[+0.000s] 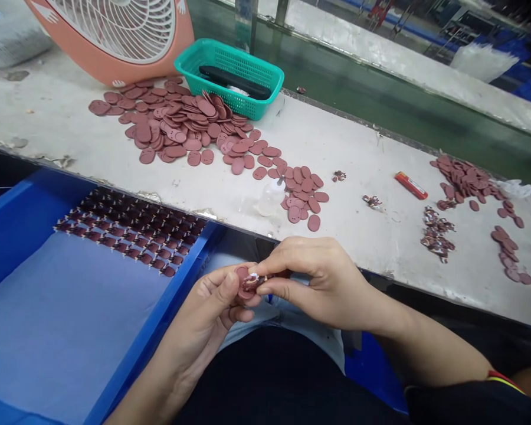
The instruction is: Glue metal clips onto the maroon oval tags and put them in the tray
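My left hand and my right hand meet above my lap, both pinching one small maroon oval piece with a pale bit at its middle. A big heap of the same maroon oval pieces lies on the white worktable, with a smaller cluster closer to me. Beside that cluster stands a small clear squeeze bottle. To my left, a blue tray holds neat rows of finished dark pieces.
A teal basket with a black tool and an orange fan stand at the table's far side. At the right lie a red lighter, more maroon ovals and small metal-looking bits. A green belt runs beyond the table.
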A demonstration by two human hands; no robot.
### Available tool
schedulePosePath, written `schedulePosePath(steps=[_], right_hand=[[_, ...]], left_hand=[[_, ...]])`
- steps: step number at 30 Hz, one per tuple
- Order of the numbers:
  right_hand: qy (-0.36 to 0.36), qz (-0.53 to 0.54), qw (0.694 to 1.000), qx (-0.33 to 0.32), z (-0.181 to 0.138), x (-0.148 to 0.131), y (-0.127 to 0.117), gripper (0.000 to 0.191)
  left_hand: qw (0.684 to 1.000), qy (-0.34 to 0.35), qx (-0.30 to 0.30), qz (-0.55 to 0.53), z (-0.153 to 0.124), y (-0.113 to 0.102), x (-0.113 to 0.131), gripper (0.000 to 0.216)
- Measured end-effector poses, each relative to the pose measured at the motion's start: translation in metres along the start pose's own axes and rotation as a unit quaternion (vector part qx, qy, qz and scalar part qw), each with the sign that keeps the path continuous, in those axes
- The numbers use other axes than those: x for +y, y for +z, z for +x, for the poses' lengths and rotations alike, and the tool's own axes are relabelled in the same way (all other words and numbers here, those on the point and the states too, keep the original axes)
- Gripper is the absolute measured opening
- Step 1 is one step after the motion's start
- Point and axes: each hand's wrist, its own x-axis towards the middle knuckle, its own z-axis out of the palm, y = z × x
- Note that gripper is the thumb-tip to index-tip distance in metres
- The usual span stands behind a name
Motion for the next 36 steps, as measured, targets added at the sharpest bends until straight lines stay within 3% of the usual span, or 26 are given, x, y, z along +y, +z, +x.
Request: schedulePosePath(steps=[12, 36], right_hand=[[-0.025, -0.055, 0.997, -0.051, 0.003, -0.005, -0.001, 0.010], [-0.035, -0.047, 0.997, -0.052, 0.003, 0.002, 0.013, 0.008]], left_hand=[[1.000, -0.005, 0.022, -0.013, -0.001, 0.000, -0.002, 0.034], [0.997, -0.009, 0.056, -0.043, -0.003, -0.001, -0.006, 0.034]])
